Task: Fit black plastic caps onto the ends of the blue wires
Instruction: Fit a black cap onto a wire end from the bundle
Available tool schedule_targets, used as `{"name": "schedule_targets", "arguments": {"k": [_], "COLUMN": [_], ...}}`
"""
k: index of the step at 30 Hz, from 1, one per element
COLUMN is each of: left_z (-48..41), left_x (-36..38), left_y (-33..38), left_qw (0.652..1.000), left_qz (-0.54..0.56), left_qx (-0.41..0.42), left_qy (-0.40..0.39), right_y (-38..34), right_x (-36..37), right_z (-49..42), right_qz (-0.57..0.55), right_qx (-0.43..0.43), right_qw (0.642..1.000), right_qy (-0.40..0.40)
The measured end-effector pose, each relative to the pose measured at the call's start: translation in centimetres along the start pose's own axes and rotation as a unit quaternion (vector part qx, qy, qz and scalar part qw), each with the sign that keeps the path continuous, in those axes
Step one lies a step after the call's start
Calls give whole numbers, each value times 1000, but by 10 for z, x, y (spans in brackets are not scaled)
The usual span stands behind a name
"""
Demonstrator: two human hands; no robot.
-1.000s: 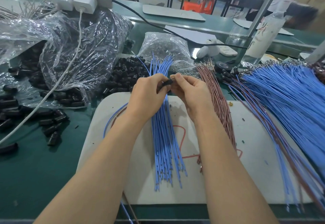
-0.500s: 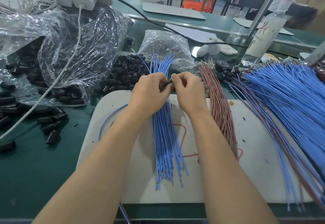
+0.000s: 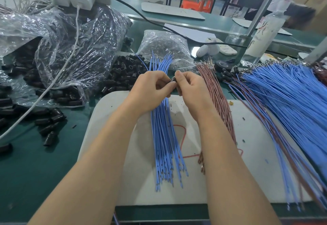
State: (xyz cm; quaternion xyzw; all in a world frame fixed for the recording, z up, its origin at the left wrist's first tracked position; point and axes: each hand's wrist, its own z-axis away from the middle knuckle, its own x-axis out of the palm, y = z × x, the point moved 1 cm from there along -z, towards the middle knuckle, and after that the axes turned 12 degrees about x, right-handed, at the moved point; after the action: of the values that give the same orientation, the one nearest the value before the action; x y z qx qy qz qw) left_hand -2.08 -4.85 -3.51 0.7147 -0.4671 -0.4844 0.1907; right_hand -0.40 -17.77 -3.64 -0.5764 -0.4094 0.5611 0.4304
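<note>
I see left hand (image 3: pixel 150 91) and right hand (image 3: pixel 192 92) both pinching one black cap (image 3: pixel 174 81); blue wires (image 3: pixel 161 141) at 6 o'clock

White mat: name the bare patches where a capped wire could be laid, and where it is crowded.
Bare: the white mat between the brown wires and the big blue wire fan; the mat's strip beside the left forearm; the green table between the loose black caps and the mat. Crowded: the middle blue bundle, the far-left bags.
</note>
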Motion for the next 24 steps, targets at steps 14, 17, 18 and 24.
{"name": "schedule_targets", "arguments": {"k": [14, 17, 18, 24], "left_z": [0, 1, 1, 1], "left_x": [2, 6, 6, 4], "left_y": [3, -2, -3, 0], "left_qw": [1000, 997, 997, 1000], "left_qz": [-6, -68, -72, 10], "left_qx": [4, -9, -14, 9], "left_qy": [-21, -26, -13, -6], "right_y": [2, 0, -1, 2], "right_x": [1, -2, -1, -4], "right_z": [0, 0, 1, -2], "right_qz": [-10, 53, 41, 11], "right_qx": [37, -12, -20, 4], "right_qw": [999, 995, 997, 1000], "right_qy": [38, 78, 66, 4]}}
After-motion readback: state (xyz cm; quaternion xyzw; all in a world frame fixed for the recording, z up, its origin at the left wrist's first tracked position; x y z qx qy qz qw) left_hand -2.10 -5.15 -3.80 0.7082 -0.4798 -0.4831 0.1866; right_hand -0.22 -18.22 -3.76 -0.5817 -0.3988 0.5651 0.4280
